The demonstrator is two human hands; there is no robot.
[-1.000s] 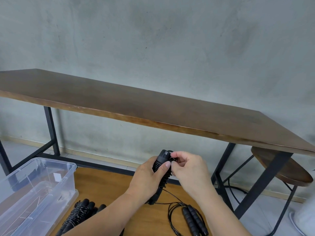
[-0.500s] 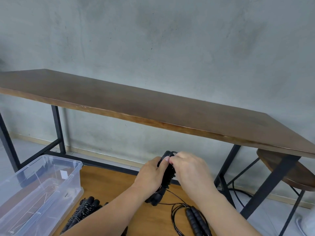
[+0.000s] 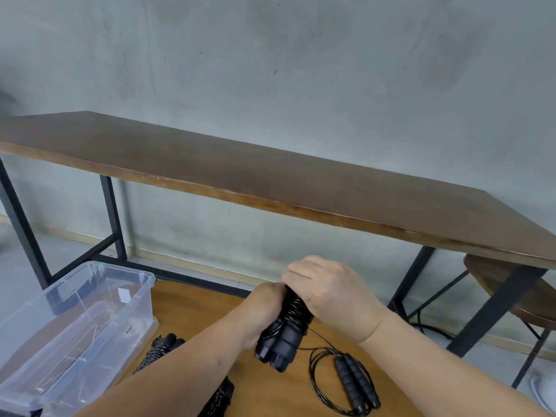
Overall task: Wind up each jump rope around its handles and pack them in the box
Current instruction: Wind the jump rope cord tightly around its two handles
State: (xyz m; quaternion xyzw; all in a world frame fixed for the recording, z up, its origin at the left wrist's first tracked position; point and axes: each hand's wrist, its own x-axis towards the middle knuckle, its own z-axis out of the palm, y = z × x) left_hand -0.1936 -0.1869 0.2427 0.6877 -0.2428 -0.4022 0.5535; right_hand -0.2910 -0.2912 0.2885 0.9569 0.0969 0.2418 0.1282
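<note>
Both hands are raised in front of the person, above a light wooden tabletop (image 3: 180,314), and together they hold one jump rope (image 3: 285,332). Its two black handles lie side by side as a bundle, tilted, with the butt ends pointing down toward the person. Thin black cord is wrapped around the upper part of the bundle. The left hand (image 3: 264,305) grips the bundle from the left side with curled fingers. The right hand (image 3: 325,290) covers the top of the bundle, its fingers bent over it; what the fingertips do there is hidden. A short piece of cord leaves the bundle at the lower right and goes down toward the tabletop.

On the tabletop, just below the right forearm, lies a loose jump rope (image 3: 355,383): two black handles together, with the cord in open loops around them. To the left of the left forearm, a wound jump rope (image 3: 159,350) lies on the wood, partly hidden by the arm. Another dark wound piece (image 3: 219,398) shows at the bottom edge, under the same arm.

A clear plastic box (image 3: 141,284) stands at the left, open, near the wound rope. I cannot tell its contents because of the reflections.

Behind, there is a long dark wooden table (image 3: 270,176) with black metal legs, against a grey wall (image 3: 301,70). A round stool (image 3: 535,299) stands under its right end.
</note>
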